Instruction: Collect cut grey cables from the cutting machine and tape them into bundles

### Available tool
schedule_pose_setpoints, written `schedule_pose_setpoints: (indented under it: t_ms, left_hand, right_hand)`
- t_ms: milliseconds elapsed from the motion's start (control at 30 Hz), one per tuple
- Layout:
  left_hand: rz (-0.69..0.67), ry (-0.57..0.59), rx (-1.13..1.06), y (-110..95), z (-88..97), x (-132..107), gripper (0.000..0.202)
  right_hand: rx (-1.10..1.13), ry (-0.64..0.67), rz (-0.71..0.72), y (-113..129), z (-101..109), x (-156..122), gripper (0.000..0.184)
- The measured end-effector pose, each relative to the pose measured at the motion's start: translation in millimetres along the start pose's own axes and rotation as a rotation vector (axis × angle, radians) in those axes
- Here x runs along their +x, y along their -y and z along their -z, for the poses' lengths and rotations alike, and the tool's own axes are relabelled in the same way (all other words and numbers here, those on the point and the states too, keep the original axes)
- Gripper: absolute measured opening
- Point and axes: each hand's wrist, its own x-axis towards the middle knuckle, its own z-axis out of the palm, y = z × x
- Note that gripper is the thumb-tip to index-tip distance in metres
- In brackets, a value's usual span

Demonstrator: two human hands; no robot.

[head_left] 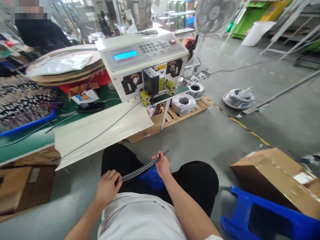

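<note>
A bundle of grey cables (140, 170) stretches across my lap between both hands. My left hand (110, 185) is closed round its left part, and that end of the bundle is hidden by the hand. Near the other end, my right hand (162, 164) grips the bundle, with the cut tips poking out just past the fingers. In front of me stands a white wire-cutting machine (120, 76) with a lit blue display and a keypad. One grey cable (105, 130) runs from its yellow-green rollers (145, 96) down over a cream sheet (85, 140).
Coiled cable rolls (183, 104) lie on a wooden pallet (197, 108) behind the machine. A cardboard box (272, 173) and a blue stool (265, 206) are at my right. Many wires fill a blue-rimmed bin (30, 123) on the left. A person (42, 33) is at back left.
</note>
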Motion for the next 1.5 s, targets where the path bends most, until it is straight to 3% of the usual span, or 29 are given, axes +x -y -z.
schedule_pose_setpoints:
  t_ms: [133,333,500,667,767,900,1000,1067,1167,1267,1500]
  left_hand:
    - [-0.087,-0.078,-0.003,-9,10.7,14,0.018]
    - [-0.223,-0.396,-0.023,-20,51.2,63,0.020]
    - [-0.041,-0.471,0.040,-25,88.8,122,0.039]
    - [0.099,-0.451,0.055,-23,99.4,159,0.072]
    - [0.115,-0.410,0.049,-19,98.9,165,0.085]
    - [0.123,-0.390,0.085,-10,100.6,158,0.085]
    - [0.079,-0.306,0.113,2,103.7,144,0.072]
    - [0.014,-0.271,0.132,9,104.7,130,0.052]
    - [-0.056,-0.354,0.171,9,98.8,107,0.025]
    - [-0.096,-0.360,0.132,-9,76.1,86,0.017]
    - [0.024,0.059,-0.146,-80,-12.7,55,0.027]
  right_hand:
    - [-0.009,-0.044,-0.016,0,2,-1,0.026]
    - [-0.036,-0.019,-0.022,0,4,-3,0.033]
    - [-0.082,0.012,0.004,1,2,-4,0.024]
    - [-0.092,0.056,0.032,0,4,-3,0.021]
    - [-0.060,0.058,0.015,-1,6,-3,0.023]
    - [-0.062,0.066,-0.030,-1,6,-3,0.028]
    - [-0.069,0.075,-0.059,0,5,-2,0.028]
    - [-0.079,0.072,-0.064,1,2,-1,0.029]
    - [-0.109,0.067,-0.042,3,-2,-1,0.031]
    - [-0.136,0.079,-0.017,4,-8,-3,0.036]
    - [-0.142,0.107,-0.045,4,-9,-8,0.041]
